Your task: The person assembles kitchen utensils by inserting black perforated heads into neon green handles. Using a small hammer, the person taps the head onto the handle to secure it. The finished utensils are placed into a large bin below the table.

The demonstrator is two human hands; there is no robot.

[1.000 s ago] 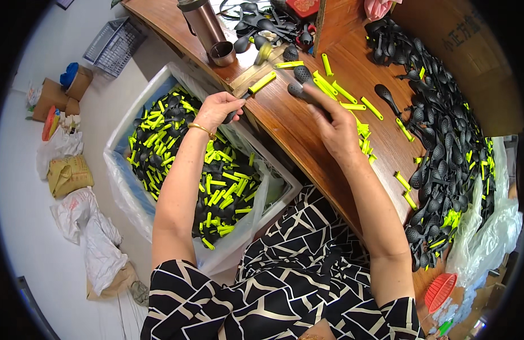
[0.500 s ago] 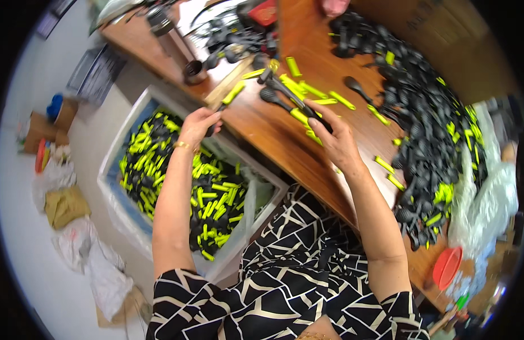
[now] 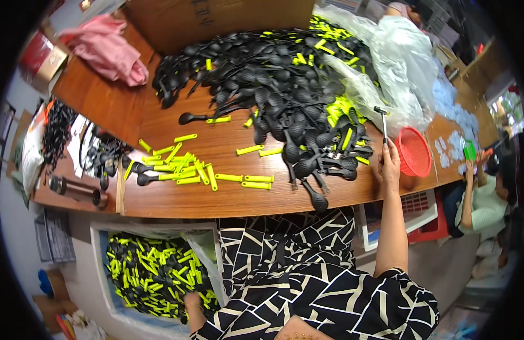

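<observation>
My right hand [image 3: 389, 161] is closed round the handle of a small hammer [image 3: 384, 124], raised at the table's right side beside a red plastic basket [image 3: 414, 152]. My left hand [image 3: 192, 299] is low at the right side of a white box [image 3: 99, 271]; its fingers are hidden. Black kitchen spoons with yellow-green handles [image 3: 151, 263] fill that box. Loose yellow-green handle sleeves [image 3: 185, 170] lie scattered at the table's left front, beside a black spoon [image 3: 148, 179]. A large heap of black spoons and slotted spoons [image 3: 273, 85] covers the table's middle and back.
A cardboard box [image 3: 228, 22] stands behind the heap, and clear plastic bags [image 3: 401, 68] lie to its right. A brown flask [image 3: 75, 190] lies at the table's left end. Pink cloth [image 3: 106, 48] lies at the far left. Another person [image 3: 483, 198] sits at the right.
My view has swung to the right. My right hand has carried the hammer away from the sleeves to the right. My left hand, which held a yellow-green-handled utensil, has dropped to the box.
</observation>
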